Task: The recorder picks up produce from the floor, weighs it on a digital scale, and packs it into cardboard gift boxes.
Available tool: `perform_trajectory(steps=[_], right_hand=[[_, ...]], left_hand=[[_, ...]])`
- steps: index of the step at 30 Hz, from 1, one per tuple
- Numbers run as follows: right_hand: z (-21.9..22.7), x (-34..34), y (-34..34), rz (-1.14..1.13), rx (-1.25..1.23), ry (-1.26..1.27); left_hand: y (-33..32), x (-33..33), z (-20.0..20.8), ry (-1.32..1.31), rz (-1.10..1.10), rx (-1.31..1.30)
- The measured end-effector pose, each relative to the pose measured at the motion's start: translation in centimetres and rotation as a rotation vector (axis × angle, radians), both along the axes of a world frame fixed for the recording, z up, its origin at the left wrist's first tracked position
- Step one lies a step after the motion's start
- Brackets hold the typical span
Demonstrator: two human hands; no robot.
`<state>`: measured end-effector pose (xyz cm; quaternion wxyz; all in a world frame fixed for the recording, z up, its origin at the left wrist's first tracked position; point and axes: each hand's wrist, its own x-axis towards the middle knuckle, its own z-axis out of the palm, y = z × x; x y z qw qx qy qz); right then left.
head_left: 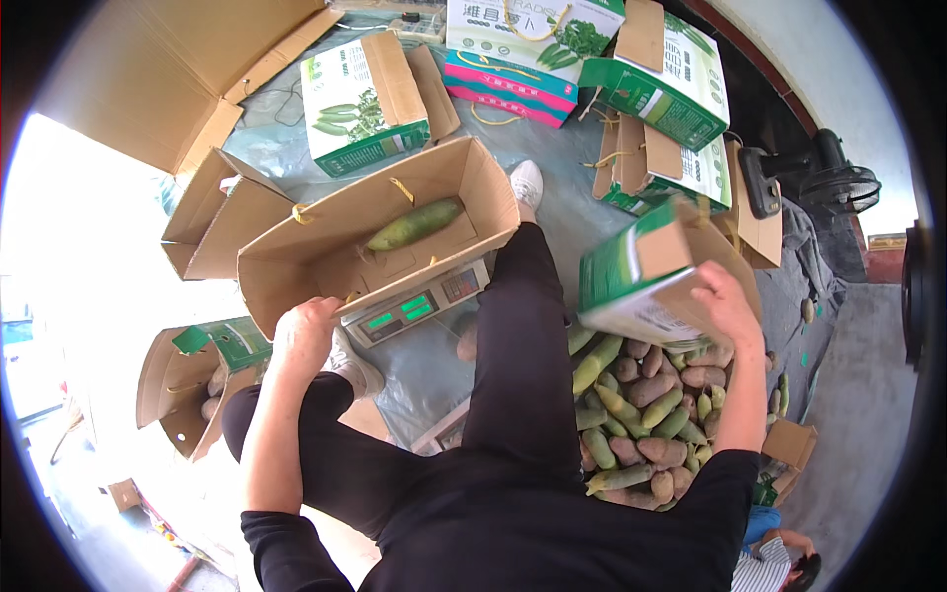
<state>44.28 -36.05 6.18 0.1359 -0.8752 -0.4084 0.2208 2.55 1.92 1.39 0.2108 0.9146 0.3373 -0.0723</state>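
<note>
In front of me an open cardboard box (296,259) sits on a digital scale (419,308) with green-lit displays. Inside it lies one long green radish (414,225). My left hand (307,331) is closed over the box's near edge, toward its left corner. To my right, my right hand (728,304) grips the side of a green-and-white carton (636,259), which is tilted and slightly blurred. That carton hangs over the far edge of a heap of green and brownish radishes (651,395).
Several printed cartons (365,104) stand at the far side, some stacked at the far right (681,59). An open cardboard box (219,212) is at left, and a carton holding brownish radishes (187,390) nearer. A black fan (838,187) stands right; another person (774,557) is lower right.
</note>
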Motion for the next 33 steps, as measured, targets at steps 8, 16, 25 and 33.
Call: perform_trajectory(steps=[8,16,25,33], right_hand=[[9.4,-0.2,7.4,-0.209,0.836,0.121],[16.0,-2.4,25.2,0.215,1.22,0.07],[11.8,-5.4,45.5,0.295,1.434,0.726],[1.5,1.7,60.1,0.017,1.238,0.504]], left_hand=[[0.1,-0.2,-0.5,-0.007,-0.024,0.014],[0.5,-0.4,-0.8,0.035,-0.04,-0.011],[0.7,-0.6,-0.8,-0.002,-0.062,0.009],[1.2,0.0,0.0,0.054,-0.083,-0.047]])
